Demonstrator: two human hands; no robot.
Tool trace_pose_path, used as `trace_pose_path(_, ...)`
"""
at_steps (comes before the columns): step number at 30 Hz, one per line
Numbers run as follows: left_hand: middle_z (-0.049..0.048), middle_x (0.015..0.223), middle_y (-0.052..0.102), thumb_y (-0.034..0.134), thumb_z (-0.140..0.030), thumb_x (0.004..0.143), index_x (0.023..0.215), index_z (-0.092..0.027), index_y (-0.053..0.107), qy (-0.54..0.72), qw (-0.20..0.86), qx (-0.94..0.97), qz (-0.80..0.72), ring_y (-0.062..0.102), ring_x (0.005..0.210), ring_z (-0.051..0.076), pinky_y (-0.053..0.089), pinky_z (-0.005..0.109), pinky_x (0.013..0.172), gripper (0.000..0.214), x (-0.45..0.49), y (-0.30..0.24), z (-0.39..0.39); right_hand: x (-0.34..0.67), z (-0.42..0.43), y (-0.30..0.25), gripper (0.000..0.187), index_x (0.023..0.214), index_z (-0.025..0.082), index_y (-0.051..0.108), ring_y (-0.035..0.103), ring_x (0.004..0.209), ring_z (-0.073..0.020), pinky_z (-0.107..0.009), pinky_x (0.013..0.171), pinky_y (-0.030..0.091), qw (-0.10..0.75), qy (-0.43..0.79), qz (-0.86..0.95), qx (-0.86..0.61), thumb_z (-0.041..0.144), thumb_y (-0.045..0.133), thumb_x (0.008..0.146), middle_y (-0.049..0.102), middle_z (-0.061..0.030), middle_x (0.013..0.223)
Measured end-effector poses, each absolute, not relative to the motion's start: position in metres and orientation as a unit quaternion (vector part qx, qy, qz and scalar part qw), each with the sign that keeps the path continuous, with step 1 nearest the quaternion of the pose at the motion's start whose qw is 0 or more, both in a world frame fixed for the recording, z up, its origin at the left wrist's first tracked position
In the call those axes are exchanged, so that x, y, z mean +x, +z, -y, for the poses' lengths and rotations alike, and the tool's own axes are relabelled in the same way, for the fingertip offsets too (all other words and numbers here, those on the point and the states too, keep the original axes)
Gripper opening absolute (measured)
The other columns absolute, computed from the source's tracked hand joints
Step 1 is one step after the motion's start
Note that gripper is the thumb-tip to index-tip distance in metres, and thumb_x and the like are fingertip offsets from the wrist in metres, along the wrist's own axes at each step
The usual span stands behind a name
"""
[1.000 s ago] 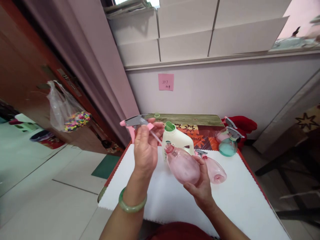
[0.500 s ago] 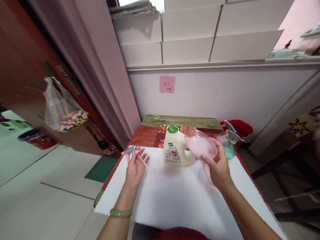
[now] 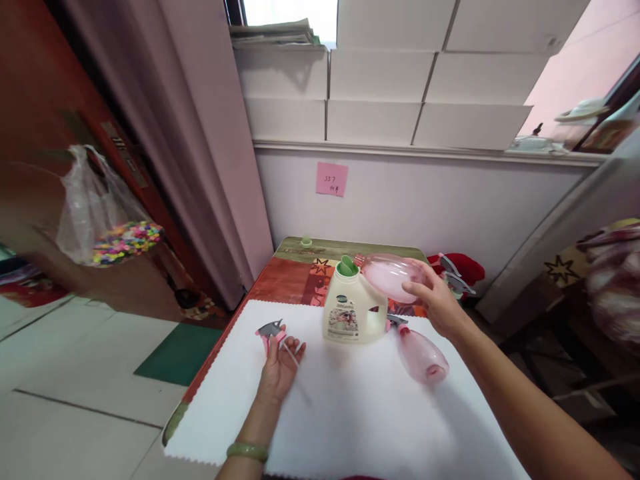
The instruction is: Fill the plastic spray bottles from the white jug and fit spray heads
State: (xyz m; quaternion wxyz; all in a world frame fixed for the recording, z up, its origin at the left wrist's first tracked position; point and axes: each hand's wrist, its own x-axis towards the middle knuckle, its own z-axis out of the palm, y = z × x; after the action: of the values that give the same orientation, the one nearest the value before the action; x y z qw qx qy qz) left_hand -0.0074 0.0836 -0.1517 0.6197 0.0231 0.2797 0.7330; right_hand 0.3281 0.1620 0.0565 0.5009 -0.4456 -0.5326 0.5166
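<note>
In my right hand (image 3: 434,299) is a pink translucent bottle (image 3: 390,275), held nearly on its side. Its neck points left, at the green spout (image 3: 347,265) of a cream detergent jug (image 3: 350,313); whether the two touch I cannot tell. My left hand (image 3: 281,365) grips a grey and pink spray nozzle (image 3: 270,331) with its thin white tube, above the white cloth at the left. Another pink spray bottle (image 3: 424,355) lies on the cloth to the right of the jug, its head partly behind the jug.
A white cloth (image 3: 320,413) covers most of the table. A small green cap (image 3: 306,241) sits at the back edge. Behind the right hand are another grey spray head (image 3: 456,283) and a red item (image 3: 467,265). A plastic bag (image 3: 95,213) hangs at the left.
The bottle in my right hand has tipped closer to level, its neck moving left to the jug's spout. My left hand with the nozzle sits lower in view; the camera has shifted.
</note>
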Motion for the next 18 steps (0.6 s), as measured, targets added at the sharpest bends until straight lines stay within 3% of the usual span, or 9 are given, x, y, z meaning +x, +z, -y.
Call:
trace_pose_path(4, -0.0004, 0.076, 0.067, 0.073, -0.032, 0.093, 0.116, -0.022, 0.072, 0.726, 0.637, 0.044, -0.255, 0.069, 0.075, 0.017, 0.062, 0.042, 0.089, 0.025, -0.009, -0.155, -0.083, 0.330, -0.168, 0.066, 0.069, 0.132, 0.026, 0.061, 0.068, 0.087, -0.0215, -0.028, 0.059, 0.057, 0.479, 0.517, 0.549, -0.450, 0.044, 0.087, 0.069, 0.070, -0.0058, 0.115)
trace_pose_path(12, 0.0059, 0.088, 0.075, 0.060, -0.019, 0.098, 0.116, -0.018, 0.071, 0.713, 0.656, 0.014, -0.247, 0.074, 0.081, 0.018, 0.062, 0.042, 0.089, 0.021, -0.014, -0.157, -0.085, 0.337, -0.178, 0.078, 0.067, 0.129, 0.027, 0.065, 0.068, 0.078, -0.0210, -0.030, 0.059, 0.059, 0.447, 0.505, 0.572, -0.466, 0.044, 0.088, 0.068, 0.071, -0.0036, 0.099)
trace_pose_path(18, 0.0085, 0.090, 0.078, 0.057, -0.015, 0.097, 0.122, -0.017, 0.071, 0.702, 0.669, 0.030, -0.240, 0.077, 0.085, 0.021, 0.061, 0.044, 0.093, 0.028, -0.016, -0.162, -0.084, 0.335, -0.177, 0.085, 0.066, 0.126, 0.027, 0.067, 0.068, 0.079, -0.0213, -0.029, 0.057, 0.056, 0.439, 0.486, 0.583, -0.482, 0.046, 0.088, 0.066, 0.073, -0.0045, 0.102)
